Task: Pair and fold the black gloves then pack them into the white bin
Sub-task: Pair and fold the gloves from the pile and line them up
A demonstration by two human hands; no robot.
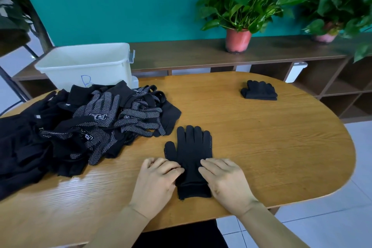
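Left grip [159,177]: fingers curled at the stacked gloves' [192,147] left edge; pinch unclear.
Right grip [223,177]: flat, pressing them.
Stacked gloves: desk [261,147], 6 o'clock.
Glove pile [90,123]: 9 o'clock.
Folded pair [258,90]: 1 o'clock.
White bin [86,66]: 11 o'clock, inner walls showing.

A big blue letter B [87,81] is written by hand on the front wall of the white bin [66,70]. The pile of black gloves [66,127] hides the bottom of the letter. One dotted glove [104,106] on top of the pile has a small white box mark [98,116] with two signs inside, too blurry to read. Bits of the same mark show on gloves beside it.
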